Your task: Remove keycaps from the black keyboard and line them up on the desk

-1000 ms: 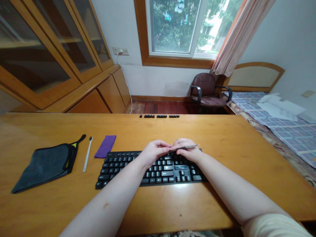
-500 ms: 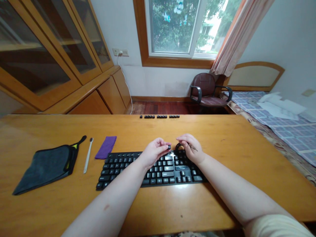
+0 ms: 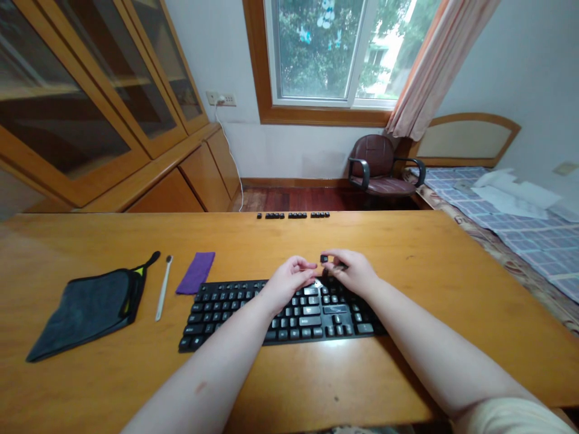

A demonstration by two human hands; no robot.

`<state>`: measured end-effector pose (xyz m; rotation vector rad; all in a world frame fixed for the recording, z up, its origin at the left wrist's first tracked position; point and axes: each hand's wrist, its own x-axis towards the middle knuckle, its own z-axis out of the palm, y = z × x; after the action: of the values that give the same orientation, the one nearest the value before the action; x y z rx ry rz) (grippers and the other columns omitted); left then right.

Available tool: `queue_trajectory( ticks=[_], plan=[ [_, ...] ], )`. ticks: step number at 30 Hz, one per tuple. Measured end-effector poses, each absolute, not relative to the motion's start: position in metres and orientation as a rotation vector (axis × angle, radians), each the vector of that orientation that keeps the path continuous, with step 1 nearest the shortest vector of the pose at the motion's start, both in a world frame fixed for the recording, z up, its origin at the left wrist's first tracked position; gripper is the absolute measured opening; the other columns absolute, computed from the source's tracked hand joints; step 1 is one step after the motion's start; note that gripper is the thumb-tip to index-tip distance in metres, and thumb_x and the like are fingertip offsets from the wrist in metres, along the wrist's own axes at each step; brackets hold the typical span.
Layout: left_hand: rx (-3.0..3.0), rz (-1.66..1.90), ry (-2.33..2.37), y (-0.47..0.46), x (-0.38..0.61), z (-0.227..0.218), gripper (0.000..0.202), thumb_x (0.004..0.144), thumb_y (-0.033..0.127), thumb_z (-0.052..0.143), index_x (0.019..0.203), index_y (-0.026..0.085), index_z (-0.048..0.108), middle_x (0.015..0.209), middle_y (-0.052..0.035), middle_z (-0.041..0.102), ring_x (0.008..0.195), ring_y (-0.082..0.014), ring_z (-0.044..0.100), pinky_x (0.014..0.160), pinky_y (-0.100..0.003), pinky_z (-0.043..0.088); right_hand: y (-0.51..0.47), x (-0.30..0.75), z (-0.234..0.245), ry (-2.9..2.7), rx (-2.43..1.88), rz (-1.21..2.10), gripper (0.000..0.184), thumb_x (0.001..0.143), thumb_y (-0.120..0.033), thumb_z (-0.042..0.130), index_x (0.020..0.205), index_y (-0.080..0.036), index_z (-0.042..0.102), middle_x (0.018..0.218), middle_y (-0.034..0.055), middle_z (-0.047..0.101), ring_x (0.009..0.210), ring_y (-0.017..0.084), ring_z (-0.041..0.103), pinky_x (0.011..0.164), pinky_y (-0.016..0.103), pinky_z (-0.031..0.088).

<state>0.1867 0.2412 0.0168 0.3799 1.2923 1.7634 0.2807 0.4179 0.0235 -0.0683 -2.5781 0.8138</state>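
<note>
A black keyboard (image 3: 310, 321) lies on the wooden desk, its top row bare of keys in places. Above its upper edge, my right hand (image 3: 354, 271) pinches a small black keycap (image 3: 324, 258) between thumb and fingertip. Something dark shows at the palm side of that hand, too small to name. My left hand (image 3: 289, 281) hovers over the keyboard's upper middle, thumb and forefinger apart with nothing between them, its fingertips close to the keycap. Part of the keyboard is hidden under both forearms.
Loose keycaps (image 3: 297, 215) stand in small groups along the desk's far edge. Left of the keyboard lie a purple cloth (image 3: 196, 273), a white toothbrush (image 3: 163, 289) and a dark grey cloth (image 3: 85, 307) with a black strap. An armchair (image 3: 375, 163) stands beyond the desk.
The keycap has passed from my left hand to my right hand. My left finger and thumb have parted, and the view has shifted slightly.
</note>
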Motion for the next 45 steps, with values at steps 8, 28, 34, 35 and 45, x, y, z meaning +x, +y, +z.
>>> queue_trajectory(
  ticks=[8,28,34,35,45],
  plan=[
    [0.363,1.714,1.355,0.242,0.186,0.017,0.026,0.066,0.026,0.075,0.082,0.015,0.057,0.093,-0.0045,0.063,0.081,-0.0107,0.059,0.084,-0.029,0.046,0.510,0.227,0.029,-2.694,-0.865,0.503,0.033,0.080,-0.035,0.057,0.109,-0.022,0.064,0.100,0.0086,0.069,0.088,0.023,0.062,0.074,0.029,0.045],
    [0.406,1.668,1.395,0.241,0.184,0.016,0.029,0.066,0.033,0.074,0.083,0.015,0.057,0.091,-0.0039,0.063,0.082,-0.0129,0.059,0.082,-0.030,0.046,0.551,0.168,-0.025,-2.786,-0.952,0.320,0.041,0.088,-0.048,0.043,0.122,-0.031,0.057,0.116,0.0067,0.064,0.103,0.025,0.059,0.082,0.034,0.044],
    [0.426,1.664,1.420,0.241,0.185,0.018,0.031,0.065,0.034,0.074,0.083,0.015,0.057,0.090,-0.0038,0.063,0.080,-0.0130,0.059,0.080,-0.029,0.046,0.549,0.169,-0.021,-2.794,-0.922,0.321,0.043,0.087,-0.048,0.044,0.124,-0.029,0.056,0.116,0.0070,0.064,0.104,0.025,0.059,0.083,0.034,0.045],
    [0.430,1.664,1.422,0.241,0.185,0.017,0.031,0.065,0.033,0.074,0.083,0.015,0.057,0.090,-0.0037,0.063,0.079,-0.0128,0.059,0.080,-0.029,0.046,0.548,0.169,-0.020,-2.801,-0.918,0.318,0.044,0.087,-0.048,0.044,0.125,-0.029,0.055,0.117,0.0073,0.064,0.105,0.025,0.059,0.084,0.034,0.045],
    [0.456,1.648,1.427,0.240,0.184,0.017,0.030,0.066,0.033,0.074,0.083,0.015,0.057,0.090,-0.0036,0.062,0.079,-0.0126,0.058,0.080,-0.029,0.045,0.545,0.172,-0.018,-2.794,-0.883,0.356,0.042,0.088,-0.048,0.041,0.119,-0.028,0.060,0.118,0.0056,0.063,0.107,0.024,0.058,0.086,0.033,0.045]
  ],
)
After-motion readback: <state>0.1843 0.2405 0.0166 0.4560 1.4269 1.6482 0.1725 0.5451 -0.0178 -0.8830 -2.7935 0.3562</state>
